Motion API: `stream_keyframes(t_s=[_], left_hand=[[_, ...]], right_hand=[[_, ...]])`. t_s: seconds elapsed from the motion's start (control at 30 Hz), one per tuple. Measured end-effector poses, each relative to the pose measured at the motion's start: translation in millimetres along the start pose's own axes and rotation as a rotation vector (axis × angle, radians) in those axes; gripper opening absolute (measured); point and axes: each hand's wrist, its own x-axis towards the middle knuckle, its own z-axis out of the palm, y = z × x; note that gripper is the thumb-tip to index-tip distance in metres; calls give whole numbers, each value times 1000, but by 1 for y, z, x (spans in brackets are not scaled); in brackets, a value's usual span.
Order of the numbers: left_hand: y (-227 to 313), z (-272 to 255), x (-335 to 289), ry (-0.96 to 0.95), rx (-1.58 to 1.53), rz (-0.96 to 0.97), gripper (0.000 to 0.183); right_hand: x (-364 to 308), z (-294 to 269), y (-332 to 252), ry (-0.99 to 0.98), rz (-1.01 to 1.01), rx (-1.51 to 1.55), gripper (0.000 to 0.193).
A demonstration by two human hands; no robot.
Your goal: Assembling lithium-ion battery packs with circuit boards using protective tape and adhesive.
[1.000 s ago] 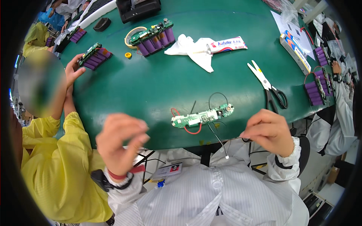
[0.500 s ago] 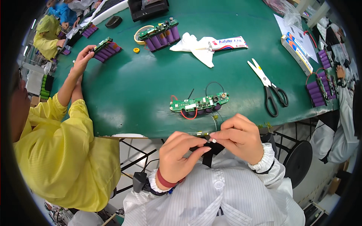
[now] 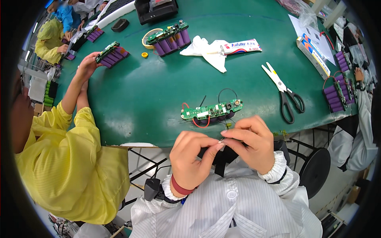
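Observation:
My left hand (image 3: 191, 158) and my right hand (image 3: 253, 143) meet fingertip to fingertip just off the table's near edge. Both are closed in a pinch on a small white piece (image 3: 221, 141), mostly hidden by the fingers, so its kind is unclear. Just beyond them on the table lies a battery pack (image 3: 212, 111) of purple cells, its green circuit board facing up, with red and black wires looping from it. Thin leads run from that pack toward my right fingertips.
Scissors (image 3: 282, 91) lie at right on the green table (image 3: 147, 99). Farther back are a glue tube (image 3: 244, 46), white tissue (image 3: 206, 51), another battery pack (image 3: 170, 39) and a long box (image 3: 313, 57). At left, a co-worker's hand (image 3: 86, 66) holds a pack (image 3: 113, 55).
My hands have risen slightly toward the table, fingertips closer together, and less of the white piece shows. The co-worker at left has shifted their grip on their pack.

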Motion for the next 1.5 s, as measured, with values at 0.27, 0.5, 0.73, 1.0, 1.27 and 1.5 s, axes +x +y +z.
stream_keyframes(t_s=[0.27,0.5,0.73,1.0,1.27,1.5], left_hand=[[9,14,17,118,-181,-316,11],[8,15,29,90,-140,-345,12],[7,10,39,95,-1,-249,12],[8,8,46,13,233,-193,11],[-1,8,52,-55,122,-269,9],[-5,8,55,-65,92,-276,10]], right_hand=[[1,15,11,217,-145,-157,31],[5,29,16,336,-87,-281,26],[10,34,16,361,-16,-376,23],[9,30,20,339,-16,-379,24],[14,32,19,341,-30,-366,21],[19,33,18,336,11,-279,19]])
